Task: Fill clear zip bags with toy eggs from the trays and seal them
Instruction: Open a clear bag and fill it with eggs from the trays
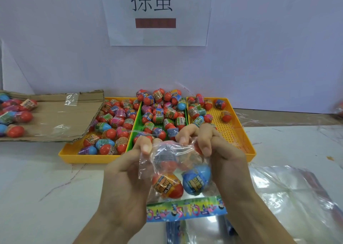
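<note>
Pinched zip bag, between left grip, right grip

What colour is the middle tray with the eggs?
The middle tray is green, seen best in the head view.

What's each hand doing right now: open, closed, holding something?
Left hand: closed, fingers pinching the top of the clear zip bag holding toy eggs.
Right hand: closed, fingers pinching the top of the same bag.
</note>
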The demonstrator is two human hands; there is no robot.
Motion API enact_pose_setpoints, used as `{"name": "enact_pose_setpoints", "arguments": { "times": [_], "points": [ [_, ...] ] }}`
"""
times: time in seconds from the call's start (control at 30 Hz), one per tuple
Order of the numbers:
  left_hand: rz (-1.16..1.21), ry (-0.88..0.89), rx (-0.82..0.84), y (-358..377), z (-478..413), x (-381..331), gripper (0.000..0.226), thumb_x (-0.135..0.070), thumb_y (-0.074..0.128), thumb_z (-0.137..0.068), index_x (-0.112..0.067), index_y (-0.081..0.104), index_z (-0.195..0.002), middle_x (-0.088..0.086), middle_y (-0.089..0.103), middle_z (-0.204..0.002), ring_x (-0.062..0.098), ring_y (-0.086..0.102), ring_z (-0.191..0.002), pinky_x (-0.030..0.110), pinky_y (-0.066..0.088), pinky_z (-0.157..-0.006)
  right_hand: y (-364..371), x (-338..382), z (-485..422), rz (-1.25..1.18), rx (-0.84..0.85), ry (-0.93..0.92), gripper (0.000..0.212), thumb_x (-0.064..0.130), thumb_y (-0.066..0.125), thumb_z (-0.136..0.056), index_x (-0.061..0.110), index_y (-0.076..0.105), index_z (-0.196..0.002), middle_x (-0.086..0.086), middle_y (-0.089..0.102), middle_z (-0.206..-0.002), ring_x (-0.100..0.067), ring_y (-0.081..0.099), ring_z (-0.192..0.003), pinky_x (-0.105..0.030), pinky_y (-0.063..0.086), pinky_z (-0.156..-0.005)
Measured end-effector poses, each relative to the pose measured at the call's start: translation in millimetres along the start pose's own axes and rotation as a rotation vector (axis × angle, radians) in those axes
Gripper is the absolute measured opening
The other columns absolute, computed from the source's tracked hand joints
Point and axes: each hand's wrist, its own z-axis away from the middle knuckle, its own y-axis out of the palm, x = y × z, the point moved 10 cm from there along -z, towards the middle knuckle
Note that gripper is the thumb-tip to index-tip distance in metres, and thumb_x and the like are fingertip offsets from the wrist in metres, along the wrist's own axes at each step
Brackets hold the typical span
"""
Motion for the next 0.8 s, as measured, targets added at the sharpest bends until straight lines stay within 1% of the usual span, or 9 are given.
{"name": "enact_pose_setpoints", "arguments": {
  "times": [0.07,0.27,0.4,0.5,0.6,0.63,0.7,0.77,0.8],
  "points": [
    [0.009,-0.014,0.007,0,1,1,0.011,-0.025,0.069,-0.047,-0.020,0.061,-0.052,0.002,0.060,-0.066,0.011,0.065,-0.055,0.021,0.052,-0.046,-1,-4,0,-0.005,0.001,0.020,0.026,0.003,0.040,-0.073,0.019,0.048,-0.055,-0.008,0.061,-0.084,-0.021,0.055,-0.080,-0.027,0.049,-0.067],
    [-0.045,-0.037,-0.058,-5,3,4,0.016,-0.029,0.071,-0.043,-0.023,0.062,-0.055,0.000,0.062,-0.069,0.009,0.065,-0.059,0.022,0.053,-0.051,-8,-10,-2,-0.064,-0.034,0.033,0.025,0.003,0.041,-0.070,0.018,0.050,-0.051,-0.012,0.062,-0.082,-0.025,0.055,-0.085,-0.032,0.046,-0.075],
    [-0.094,-0.072,-0.063,-7,4,9,0.016,-0.029,0.069,-0.043,-0.024,0.061,-0.055,0.000,0.063,-0.075,0.013,0.065,-0.064,0.031,0.046,-0.063,-11,-14,-1,-0.118,-0.054,0.044,0.026,0.000,0.042,-0.068,0.017,0.051,-0.049,-0.014,0.062,-0.080,-0.030,0.054,-0.087,-0.036,0.042,-0.078],
    [-0.050,-0.112,-0.074,-15,2,14,0.018,-0.024,0.071,-0.043,-0.022,0.064,-0.059,0.004,0.067,-0.077,0.018,0.068,-0.065,0.037,0.051,-0.063,-9,-10,2,-0.095,-0.059,0.037,0.026,0.007,0.039,-0.069,0.016,0.052,-0.049,-0.015,0.064,-0.080,-0.030,0.056,-0.086,-0.033,0.047,-0.076],
    [0.020,-0.108,0.018,-6,3,10,0.009,-0.022,0.067,-0.055,-0.022,0.063,-0.064,0.006,0.067,-0.085,0.025,0.070,-0.076,0.037,0.055,-0.064,-1,-4,3,-0.112,-0.018,0.035,0.026,0.020,0.041,-0.075,0.013,0.057,-0.056,-0.015,0.066,-0.085,-0.024,0.060,-0.077,-0.025,0.052,-0.067],
    [0.032,-0.088,0.015,-4,5,5,0.007,-0.026,0.064,-0.058,-0.021,0.064,-0.064,0.005,0.066,-0.082,0.024,0.068,-0.073,0.036,0.055,-0.063,0,-4,1,-0.101,-0.020,0.036,0.027,0.019,0.046,-0.080,0.014,0.059,-0.057,-0.013,0.067,-0.085,-0.023,0.060,-0.075,-0.024,0.052,-0.065],
    [-0.031,-0.035,-0.047,-1,8,-8,0.015,-0.034,0.061,-0.067,-0.020,0.067,-0.064,0.002,0.064,-0.077,0.019,0.066,-0.066,0.036,0.050,-0.063,-5,-6,0,-0.020,-0.066,0.021,0.034,0.006,0.052,-0.086,0.018,0.063,-0.056,-0.006,0.070,-0.082,-0.020,0.062,-0.072,-0.022,0.053,-0.061],
    [-0.144,0.014,-0.100,-1,0,-17,0.032,-0.033,0.054,-0.086,-0.014,0.063,-0.062,0.010,0.063,-0.074,0.011,0.064,-0.055,0.032,0.049,-0.060,-4,-7,-2,-0.019,-0.062,-0.020,0.019,0.004,0.066,-0.077,0.018,0.064,-0.064,-0.005,0.070,-0.089,-0.019,0.065,-0.076,-0.026,0.055,-0.063],
    [-0.213,0.021,-0.111,-2,-3,-21,0.042,-0.025,0.046,-0.099,-0.007,0.054,-0.062,0.017,0.057,-0.068,0.004,0.058,-0.045,0.030,0.045,-0.059,-1,-9,-2,-0.055,-0.039,-0.026,0.013,0.007,0.070,-0.074,0.016,0.062,-0.068,-0.007,0.069,-0.094,-0.020,0.067,-0.079,-0.029,0.056,-0.065]
  ]
}}
